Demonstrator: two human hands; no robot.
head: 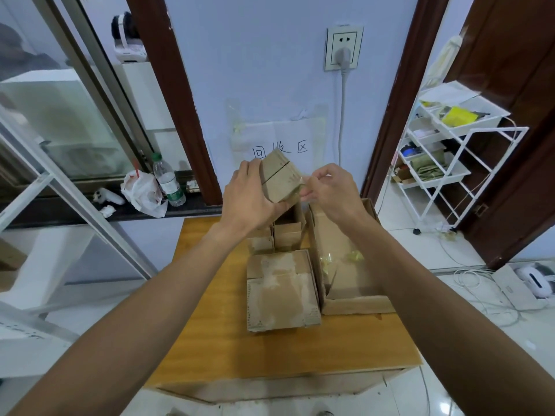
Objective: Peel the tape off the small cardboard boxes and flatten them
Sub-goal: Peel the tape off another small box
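I hold a small cardboard box [280, 178] up in the air above the far end of the wooden table [210, 310]. My left hand [249, 196] grips its left side and underside. My right hand [326, 190] pinches a strip of clear tape [301, 187] at the box's right edge. A seam runs across the box's facing side. Below it, two small open boxes [285, 232] stand on the table. A flattened stack of cardboard [280, 291] lies nearer to me.
A larger open box [354, 304] on the right of the table holds crumpled tape scraps [354, 256]. A paper sign [279, 142] hangs on the wall behind. A white rack [444, 151] stands at right; a bottle [168, 181] and a bag [144, 190] sit on the left ledge.
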